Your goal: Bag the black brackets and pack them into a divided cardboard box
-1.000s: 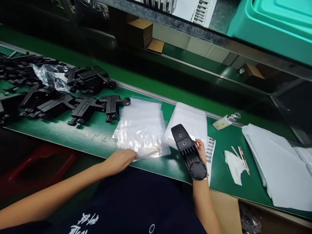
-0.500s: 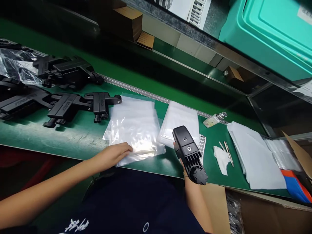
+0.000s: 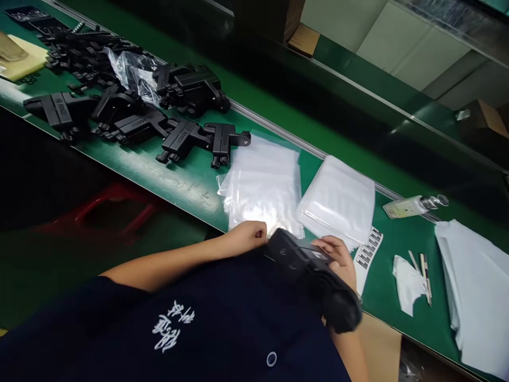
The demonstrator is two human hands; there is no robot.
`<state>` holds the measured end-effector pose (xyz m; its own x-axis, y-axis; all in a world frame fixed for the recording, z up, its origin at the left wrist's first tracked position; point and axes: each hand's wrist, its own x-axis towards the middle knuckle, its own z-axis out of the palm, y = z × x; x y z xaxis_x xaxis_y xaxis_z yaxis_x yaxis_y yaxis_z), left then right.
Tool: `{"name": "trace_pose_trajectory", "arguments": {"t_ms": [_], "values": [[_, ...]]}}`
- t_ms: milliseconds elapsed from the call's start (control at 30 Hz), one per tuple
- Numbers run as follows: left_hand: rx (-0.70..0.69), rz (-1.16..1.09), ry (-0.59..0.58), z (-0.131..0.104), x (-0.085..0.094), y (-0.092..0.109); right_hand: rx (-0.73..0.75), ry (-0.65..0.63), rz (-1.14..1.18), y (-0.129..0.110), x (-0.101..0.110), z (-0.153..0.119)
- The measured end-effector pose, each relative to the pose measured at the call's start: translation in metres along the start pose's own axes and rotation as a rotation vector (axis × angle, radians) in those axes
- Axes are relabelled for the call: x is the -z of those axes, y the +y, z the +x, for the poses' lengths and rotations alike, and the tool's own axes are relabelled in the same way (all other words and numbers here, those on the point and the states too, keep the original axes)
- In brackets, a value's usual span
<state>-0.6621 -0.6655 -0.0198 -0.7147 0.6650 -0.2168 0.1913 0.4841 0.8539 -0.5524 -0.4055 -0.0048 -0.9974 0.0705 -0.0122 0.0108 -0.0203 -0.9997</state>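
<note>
Gripping a black bracket (image 3: 312, 273) at five o'clock of view, your right hand (image 3: 341, 260) has fingers wrapped on it. Your left hand (image 3: 247, 236) sits curled at its ten o'clock; can't tell if those fingers pinch anything. Clear bags (image 3: 265, 188) lie at its eleven o'clock. Step looks like positioning the bracket; next move calls for steady right grip.

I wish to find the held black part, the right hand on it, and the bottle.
Held black part (image 3: 314, 277): head view, middle of its body, blurred.
Right hand (image 3: 343, 261): head view, middle of the hand.
Bottle (image 3: 403, 207): head view, side of its body.
</note>
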Motion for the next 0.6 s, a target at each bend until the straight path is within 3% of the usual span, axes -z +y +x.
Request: {"name": "trace_pose_trajectory", "arguments": {"t_ms": [67,133,233,367,500,600], "values": [[-0.001,-0.027,-0.067,0.009,0.001,0.003,-0.023,-0.107,-0.028,0.001,-0.012,0.004],[0.018,-0.014,-0.075,0.012,0.008,0.005,-0.034,-0.104,-0.079,0.007,-0.016,0.005],[0.027,0.068,0.046,0.008,0.017,0.01,-0.035,0.014,-0.199,0.018,-0.009,0.0],[-0.15,0.189,0.209,-0.001,0.015,0.024,0.028,0.118,-0.492,0.019,-0.002,-0.009],[-0.342,0.246,0.148,0.0,0.005,0.04,0.207,0.134,-0.777,0.014,-0.01,-0.009],[-0.43,0.233,0.066,0.002,0.004,0.045,0.335,0.135,-0.864,0.013,-0.019,-0.008]]}}
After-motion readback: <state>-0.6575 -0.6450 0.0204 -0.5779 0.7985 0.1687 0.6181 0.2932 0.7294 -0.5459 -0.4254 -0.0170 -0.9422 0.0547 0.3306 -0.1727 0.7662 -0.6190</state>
